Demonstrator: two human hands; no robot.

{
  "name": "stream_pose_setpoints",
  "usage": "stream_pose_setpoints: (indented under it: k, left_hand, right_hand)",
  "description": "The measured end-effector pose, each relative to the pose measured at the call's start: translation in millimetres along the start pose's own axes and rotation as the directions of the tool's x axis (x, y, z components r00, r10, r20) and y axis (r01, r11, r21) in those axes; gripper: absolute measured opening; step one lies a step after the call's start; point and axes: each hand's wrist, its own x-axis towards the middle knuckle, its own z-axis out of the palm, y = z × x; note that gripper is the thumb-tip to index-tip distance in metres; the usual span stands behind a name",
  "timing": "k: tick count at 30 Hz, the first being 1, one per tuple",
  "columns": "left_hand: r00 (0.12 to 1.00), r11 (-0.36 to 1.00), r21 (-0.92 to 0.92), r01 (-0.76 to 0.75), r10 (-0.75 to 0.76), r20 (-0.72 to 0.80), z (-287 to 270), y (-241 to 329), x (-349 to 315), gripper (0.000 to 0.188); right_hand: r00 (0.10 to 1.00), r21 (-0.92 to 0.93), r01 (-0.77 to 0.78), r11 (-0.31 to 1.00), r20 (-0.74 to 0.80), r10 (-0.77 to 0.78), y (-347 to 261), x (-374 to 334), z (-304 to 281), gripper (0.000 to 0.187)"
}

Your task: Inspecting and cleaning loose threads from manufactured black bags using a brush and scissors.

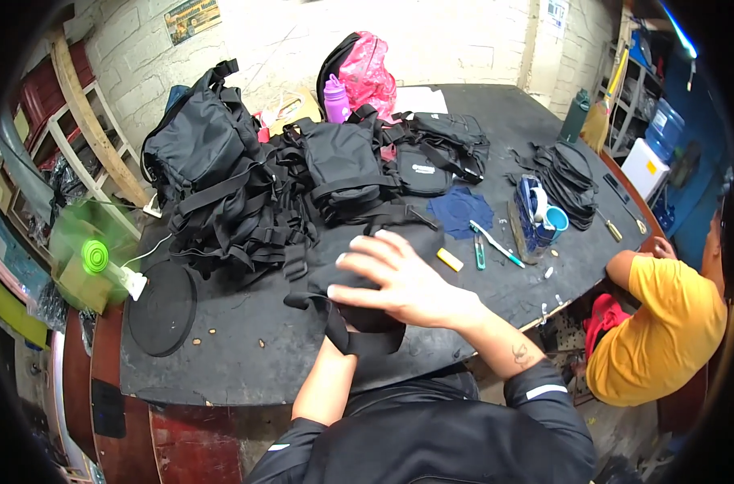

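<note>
In front of me lies a small black bag (pixel 363 316) with a wide webbing strap looped at its near side. My right hand (pixel 395 282) rests over the top of it, fingers spread and stretched toward the left. Of my left arm, the forearm (pixel 326 383) shows, running up under the strap and bag; the left hand's fingers are hidden there. Just beyond is a stack of black bags (pixel 342 165) with straps trailing toward my hands. A yellow block (pixel 450 259) sits to the right of my right hand.
Left of the bags lies a coiled black webbing roll (pixel 163 308), near a spinning green fan (pixel 95 256). Rightward are a teal cutter (pixel 480 252), a toothbrush-like tool (pixel 497 244) and a blue tape roll (pixel 556 219). A person in a yellow shirt (pixel 661 323) sits at right.
</note>
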Motion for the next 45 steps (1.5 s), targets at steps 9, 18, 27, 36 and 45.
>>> stream_pose_setpoints:
  k: [9,18,27,36,45]
  left_hand:
    - [0.47,-0.749,-0.616,0.246,-0.463,0.751,14,-19,19,0.033]
    - [0.724,-0.836,-0.549,0.019,-0.367,0.584,-18,-27,17,0.052]
    - [0.818,-0.351,-0.913,-0.208,-0.574,0.034,-40,-9,43,0.051]
    - [0.981,0.708,-0.687,0.164,-0.189,0.039,0,27,30,0.025]
    - [0.969,0.838,-0.52,0.167,-0.237,-0.071,-18,38,-1,0.008]
  right_hand:
    - [0.609,0.725,0.162,-0.669,0.46,0.646,70,-17,55,0.059]
    - [0.637,0.913,0.238,-0.332,0.112,0.763,57,-10,19,0.042]
    - [0.541,0.801,0.222,-0.556,0.374,0.754,46,-67,40,0.037]
    - [0.51,0.866,-0.221,-0.449,0.495,0.704,47,-68,52,0.028]
    - [0.418,0.867,-0.223,-0.445,0.497,0.76,109,-49,24,0.036]
